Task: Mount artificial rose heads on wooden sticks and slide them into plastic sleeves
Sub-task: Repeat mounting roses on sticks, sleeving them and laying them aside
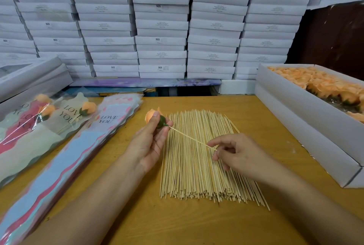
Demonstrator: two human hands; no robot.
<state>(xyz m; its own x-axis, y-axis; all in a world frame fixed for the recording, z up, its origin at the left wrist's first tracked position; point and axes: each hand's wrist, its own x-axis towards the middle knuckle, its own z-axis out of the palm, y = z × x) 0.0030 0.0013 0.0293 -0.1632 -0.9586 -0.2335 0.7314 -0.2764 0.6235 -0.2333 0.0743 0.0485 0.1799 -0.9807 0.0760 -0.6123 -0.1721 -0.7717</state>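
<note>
Head view shows sleeves (65, 158) along the table's (266, 122) left edge, the left hand (149, 142) gripping a rose head (152, 117), the right hand (236, 152) pinching its stick (189, 137) above the stick pile (201, 158): mounting underway, sleeving likely next.

Two bare, sleeveless forearms (94, 195)

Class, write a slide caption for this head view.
Left hand holds a rose head while right hand pushes a stick into it.
</note>
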